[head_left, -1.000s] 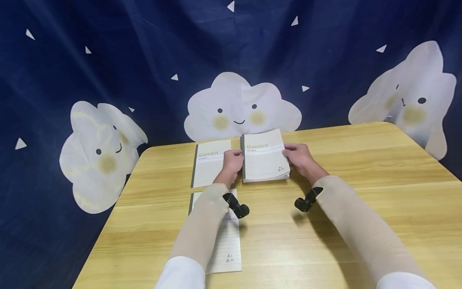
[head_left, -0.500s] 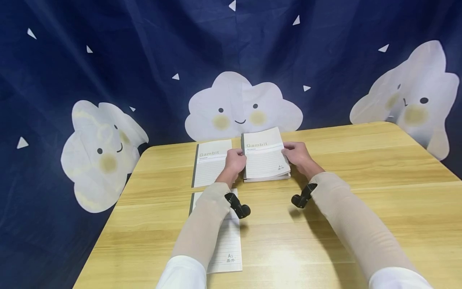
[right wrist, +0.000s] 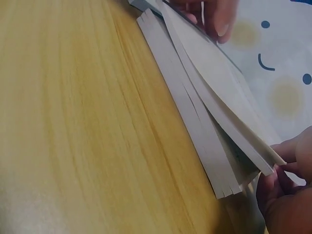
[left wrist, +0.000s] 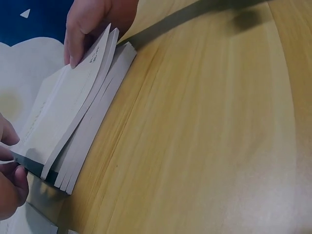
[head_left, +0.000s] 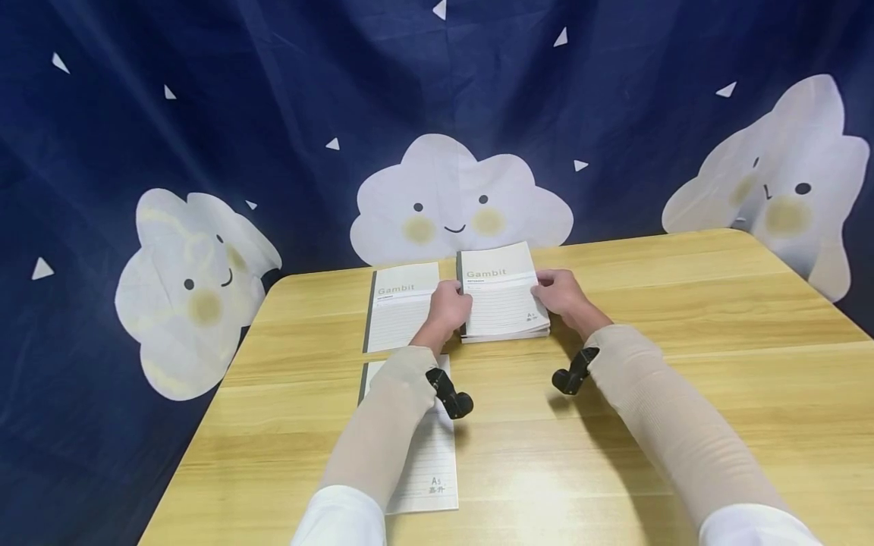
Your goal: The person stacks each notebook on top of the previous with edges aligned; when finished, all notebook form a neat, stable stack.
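A stack of notebooks (head_left: 505, 338) with pale covers marked "Gambit" and dark spines stands near the table's far edge. Its top notebook (head_left: 498, 292) is raised along the right side, leaving a wedge-shaped gap above those beneath, plain in the right wrist view. My right hand (head_left: 561, 292) pinches that raised edge; the right wrist view has its thumb and fingers (right wrist: 287, 180) at the corner. At the spine side, my left hand (head_left: 449, 305) pinches the top notebook, its fingers (left wrist: 9, 139) above and below the dark spine in the left wrist view.
Left of the stack lies a matching notebook (head_left: 396, 311). Nearer me another notebook (head_left: 430, 462) is partly covered by my left forearm. The wooden table (head_left: 683, 303) reaches back to a dark blue curtain (head_left: 293, 91) with cloud prints.
My left hand has shifted slightly right along the spine side. My right hand has stayed at the right edge, its wrist moving a little left. The top notebook has shifted only slightly.
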`<action>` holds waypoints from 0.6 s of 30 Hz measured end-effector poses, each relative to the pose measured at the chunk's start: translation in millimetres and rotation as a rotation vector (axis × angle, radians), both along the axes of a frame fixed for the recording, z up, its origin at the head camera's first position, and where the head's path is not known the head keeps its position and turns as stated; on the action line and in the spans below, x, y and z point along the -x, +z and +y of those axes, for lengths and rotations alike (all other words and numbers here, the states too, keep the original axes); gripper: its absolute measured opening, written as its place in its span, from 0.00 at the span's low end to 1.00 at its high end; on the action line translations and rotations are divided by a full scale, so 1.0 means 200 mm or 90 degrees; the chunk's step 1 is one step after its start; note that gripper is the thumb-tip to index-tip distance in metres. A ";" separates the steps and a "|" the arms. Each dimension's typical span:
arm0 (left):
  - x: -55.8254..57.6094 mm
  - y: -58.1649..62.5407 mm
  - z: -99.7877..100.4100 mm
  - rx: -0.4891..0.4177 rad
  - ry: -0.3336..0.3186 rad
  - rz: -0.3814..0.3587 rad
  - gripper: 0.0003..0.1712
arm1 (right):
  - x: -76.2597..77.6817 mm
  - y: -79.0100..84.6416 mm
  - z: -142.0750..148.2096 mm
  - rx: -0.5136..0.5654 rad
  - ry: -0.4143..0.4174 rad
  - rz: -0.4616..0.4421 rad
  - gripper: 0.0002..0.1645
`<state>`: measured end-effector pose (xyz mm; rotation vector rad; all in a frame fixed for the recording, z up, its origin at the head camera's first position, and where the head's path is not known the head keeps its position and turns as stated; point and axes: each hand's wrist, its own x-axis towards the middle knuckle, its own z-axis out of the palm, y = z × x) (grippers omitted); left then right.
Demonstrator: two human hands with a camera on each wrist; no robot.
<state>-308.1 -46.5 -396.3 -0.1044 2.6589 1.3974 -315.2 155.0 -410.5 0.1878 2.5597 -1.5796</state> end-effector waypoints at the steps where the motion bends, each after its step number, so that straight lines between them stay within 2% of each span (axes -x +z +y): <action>1: 0.00 0.00 0.00 0.005 -0.004 -0.002 0.08 | 0.00 0.00 0.00 -0.004 0.002 0.000 0.27; 8: -0.02 0.00 0.00 0.048 -0.034 0.015 0.14 | -0.03 0.02 -0.01 -0.056 0.018 0.010 0.28; 14: -0.03 0.00 0.00 0.063 -0.040 0.017 0.12 | -0.03 0.02 -0.01 -0.117 0.026 0.025 0.29; 18: -0.03 0.01 -0.01 0.066 -0.049 0.016 0.12 | -0.03 0.00 -0.01 -0.132 0.028 0.030 0.30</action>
